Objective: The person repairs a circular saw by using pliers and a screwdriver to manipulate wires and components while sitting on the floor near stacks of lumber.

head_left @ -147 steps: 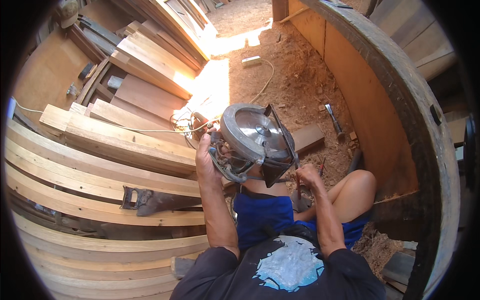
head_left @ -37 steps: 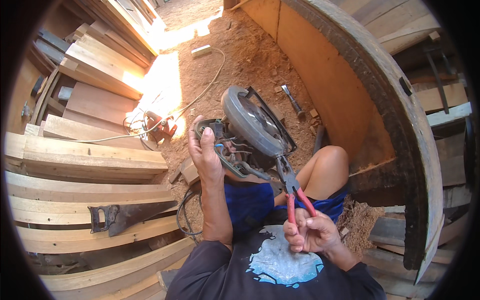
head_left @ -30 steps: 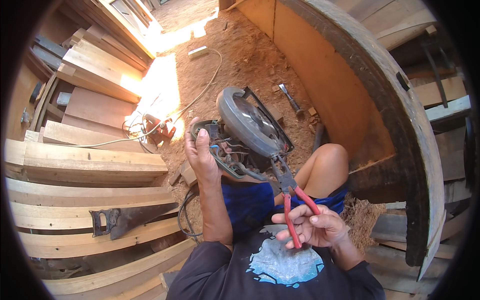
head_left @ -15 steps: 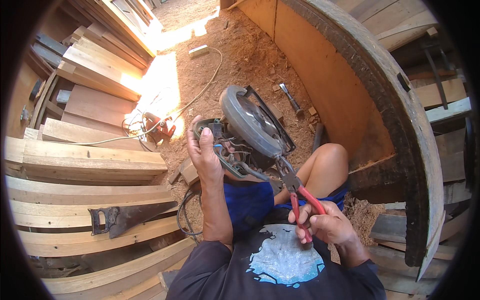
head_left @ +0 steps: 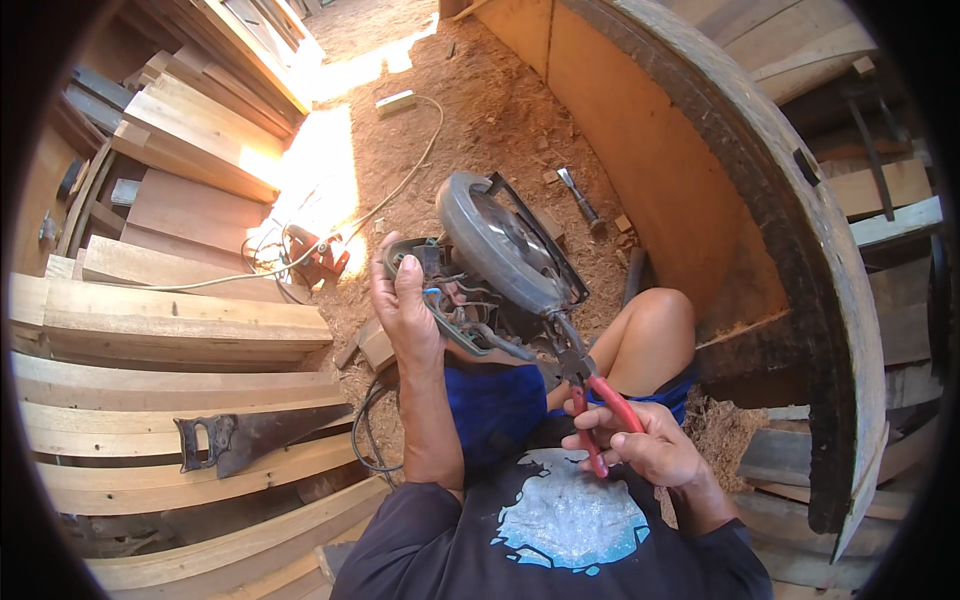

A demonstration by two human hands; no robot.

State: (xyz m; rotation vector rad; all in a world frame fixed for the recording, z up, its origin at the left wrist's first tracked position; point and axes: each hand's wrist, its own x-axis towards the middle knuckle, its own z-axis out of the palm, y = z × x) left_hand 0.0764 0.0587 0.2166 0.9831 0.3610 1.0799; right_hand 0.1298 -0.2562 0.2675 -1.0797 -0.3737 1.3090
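Note:
A circular saw (head_left: 500, 245) with a grey rounded guard is held tilted above my lap. Its green handle housing is opened up, so wires (head_left: 470, 300) and inner parts show. My left hand (head_left: 405, 310) is closed around the housing, thumb on top. Red-handled pliers (head_left: 613, 402) sit in my right hand (head_left: 650, 448), the fingers wrapped about the grips. The pliers' jaws reach the near end of the saw, by the guard's edge; what they grip there, if anything, I cannot make out.
A handsaw (head_left: 255, 440) lies on stacked boards (head_left: 180, 320) at left. Beyond, a chisel (head_left: 582, 200) rests on the sawdust-covered floor. A pale cord (head_left: 400, 187) runs to a power strip (head_left: 395, 102). A large curved wooden panel (head_left: 690, 150) stands at right.
My right hand and the pliers have shifted slightly left and up, toward the saw. My left hand and the circular saw have hardly moved.

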